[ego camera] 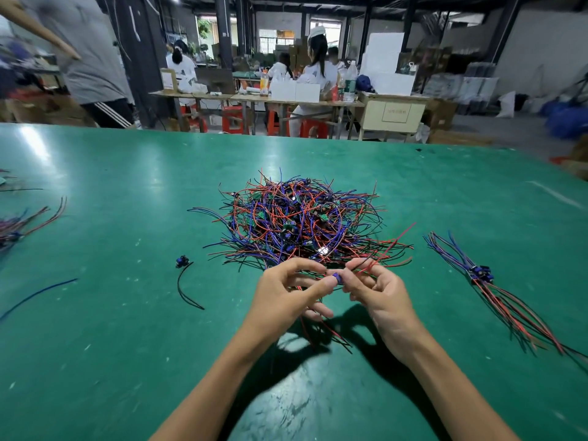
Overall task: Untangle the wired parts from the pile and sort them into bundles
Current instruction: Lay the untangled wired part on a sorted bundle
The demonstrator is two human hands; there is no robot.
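A tangled pile [299, 218] of red, blue and black wired parts lies in the middle of the green table [111, 329]. Just in front of it, my left hand [288, 292] pinches a small blue part [338, 277] and holds several wires that hang below it. My right hand [377, 289] meets it from the right, pinching a red and a black wire [370, 265] that run back into the pile. A sorted bundle [496, 288] with blue parts lies at the right.
One loose part with a black wire [184, 278] lies left of the pile, and a single blue wire [38, 296] further left. Another bundle [22, 226] sits at the left edge. Behind the table a person stands at the far left; others sit at benches.
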